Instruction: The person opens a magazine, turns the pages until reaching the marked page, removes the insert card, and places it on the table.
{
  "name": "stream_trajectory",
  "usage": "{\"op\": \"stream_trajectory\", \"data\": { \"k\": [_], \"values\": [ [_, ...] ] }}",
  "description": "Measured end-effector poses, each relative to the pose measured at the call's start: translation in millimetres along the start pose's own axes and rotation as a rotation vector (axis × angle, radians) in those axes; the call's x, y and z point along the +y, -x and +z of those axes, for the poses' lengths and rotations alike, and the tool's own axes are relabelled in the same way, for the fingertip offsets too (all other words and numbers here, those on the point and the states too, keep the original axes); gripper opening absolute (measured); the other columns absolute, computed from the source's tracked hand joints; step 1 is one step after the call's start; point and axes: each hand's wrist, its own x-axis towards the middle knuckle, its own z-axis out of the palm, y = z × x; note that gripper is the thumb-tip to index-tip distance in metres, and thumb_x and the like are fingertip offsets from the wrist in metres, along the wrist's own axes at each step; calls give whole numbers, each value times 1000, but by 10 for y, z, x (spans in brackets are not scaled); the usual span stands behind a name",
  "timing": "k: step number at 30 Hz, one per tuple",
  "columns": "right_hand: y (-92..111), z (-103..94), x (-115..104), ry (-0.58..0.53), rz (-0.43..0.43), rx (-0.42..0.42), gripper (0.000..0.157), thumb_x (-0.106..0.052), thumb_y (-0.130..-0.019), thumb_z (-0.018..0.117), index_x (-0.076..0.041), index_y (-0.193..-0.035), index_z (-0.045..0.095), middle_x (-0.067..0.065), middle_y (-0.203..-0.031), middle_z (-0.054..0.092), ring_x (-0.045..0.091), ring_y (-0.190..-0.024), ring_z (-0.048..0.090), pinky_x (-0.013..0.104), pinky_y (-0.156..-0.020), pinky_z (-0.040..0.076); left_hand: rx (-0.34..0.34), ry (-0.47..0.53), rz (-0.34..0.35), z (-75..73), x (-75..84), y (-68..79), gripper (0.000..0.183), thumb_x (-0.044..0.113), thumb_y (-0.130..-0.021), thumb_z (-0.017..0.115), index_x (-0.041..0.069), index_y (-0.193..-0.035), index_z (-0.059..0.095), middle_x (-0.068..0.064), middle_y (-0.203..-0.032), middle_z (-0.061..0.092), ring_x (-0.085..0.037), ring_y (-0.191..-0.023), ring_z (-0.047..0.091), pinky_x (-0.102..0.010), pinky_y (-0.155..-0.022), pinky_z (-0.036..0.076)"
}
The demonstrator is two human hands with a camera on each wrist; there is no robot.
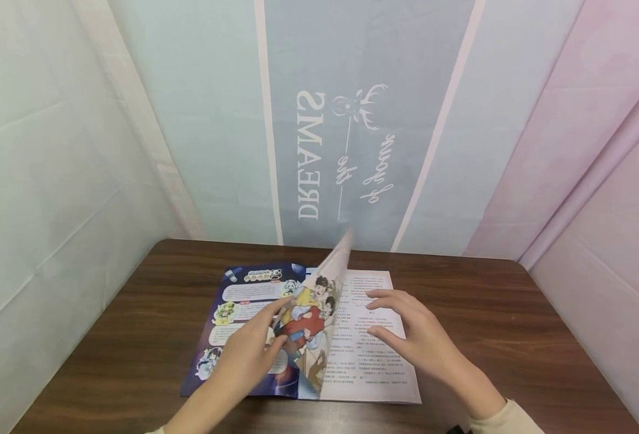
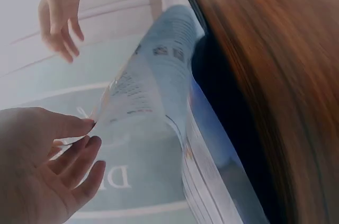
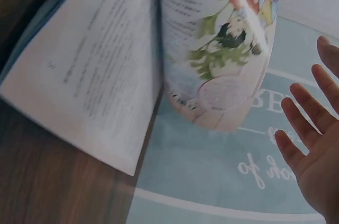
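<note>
An open magazine (image 1: 374,361) lies on the brown table, one illustrated page (image 1: 311,319) raised upright near its middle. My left hand (image 1: 251,343) pinches that page's edge between thumb and fingers; the left wrist view shows the thumb and index finger (image 2: 74,127) meeting on it. Over the text page on the right, my right hand (image 1: 414,328) hovers with fingers spread and loosely bent, holding nothing. In the right wrist view the right hand (image 3: 312,139) is apart from the raised page (image 3: 222,49).
The dark wood table (image 1: 487,313) extends on both sides of the magazine. Behind it hangs a pale blue and grey cloth (image 1: 352,150) with mirrored lettering, and light cloth walls (image 1: 53,181) close in the left and right sides.
</note>
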Motion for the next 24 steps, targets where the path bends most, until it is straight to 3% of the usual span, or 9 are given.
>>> {"op": "stream_trajectory", "data": {
  "k": [4,7,11,13,16,20,24],
  "values": [
    [91,17,91,-11,18,-33,41,-10,-77,84,-20,-112,66,-2,-127,63,20,-119,58,12,-106,33,5,26,-12,-71,-135,66,68,3,-83,80,15,-142,48,-8,-133,61,-29,-107,66,-45,-84,57],
    [177,22,161,-19,65,-73,40,-11,-79,83,-24,-113,65,-5,-127,62,18,-120,57,11,-105,33,27,31,4,-102,-234,104,70,-1,-80,80,12,-141,49,-7,-135,59,-29,-114,62,-45,-90,54],
    [294,24,233,14,118,-120,40,-12,-80,83,-24,-114,66,-8,-126,63,17,-118,59,20,-101,43,22,18,-21,-110,-341,148,68,-2,-79,81,11,-139,51,-11,-135,58,-30,-121,58,-48,-95,52],
    [345,23,262,34,139,-146,39,-14,-81,83,-23,-115,67,-9,-125,63,16,-116,60,29,-98,49,3,6,-52,-117,-383,176,66,-1,-80,80,11,-139,52,-11,-133,58,-30,-118,59,-49,-92,53],
    [417,24,299,40,172,-185,38,-16,-83,82,-23,-117,67,-9,-124,63,16,-115,61,42,-94,52,-15,-31,-87,-135,-452,222,64,1,-80,81,13,-137,53,-9,-130,57,-26,-106,63,-46,-79,57],
    [508,18,347,35,215,-228,38,-18,-84,81,-24,-119,66,-9,-127,63,17,-117,61,46,-94,52,-16,-79,-87,-162,-555,282,65,3,-77,84,13,-134,55,-8,-125,57,-22,-93,64,-41,-65,57],
    [584,14,413,58,186,-233,38,-19,-83,81,-19,-118,67,-8,-125,64,16,-114,62,43,-92,53,-27,-122,-75,-195,-650,335,66,7,-76,86,13,-133,55,-8,-123,58,-21,-92,65,-37,-60,56]
  ]
}}
